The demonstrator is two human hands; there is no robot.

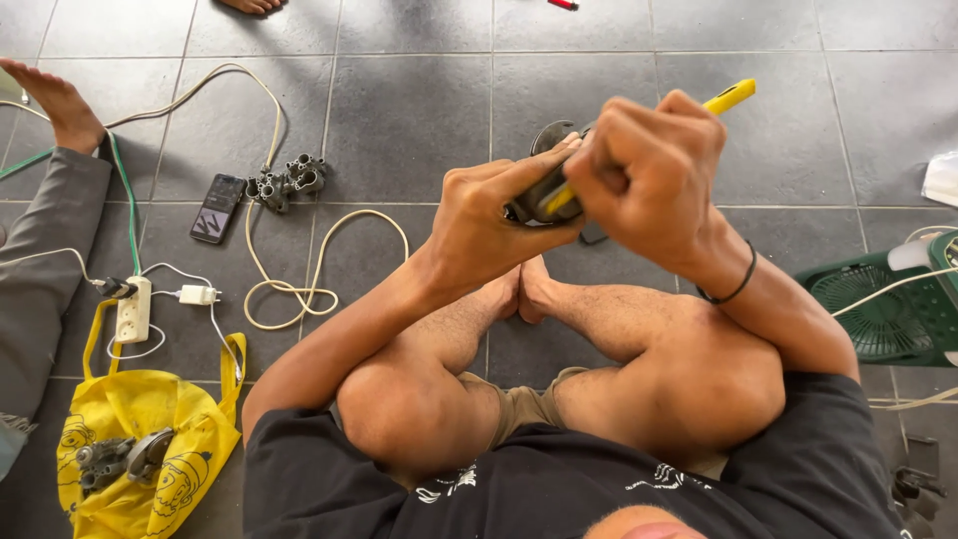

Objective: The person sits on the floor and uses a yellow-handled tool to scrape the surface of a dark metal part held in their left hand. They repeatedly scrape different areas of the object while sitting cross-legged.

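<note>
left hand (489, 215): grey metal part (547, 190), mostly hidden | right hand (649, 175): yellow-handled tool (731, 97), tip hidden

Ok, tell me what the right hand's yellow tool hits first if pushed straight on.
The yellow tool in the right hand already meets the grey metal part held by the left hand; depth unclear.

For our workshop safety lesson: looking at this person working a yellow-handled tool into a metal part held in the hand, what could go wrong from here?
1. The right hand drives the yellow-handled tool toward the left hand, which holds the metal part; a slip might stab the fingers.
2. The part is held above bare feet; if dropped, it could hurt them.
</note>
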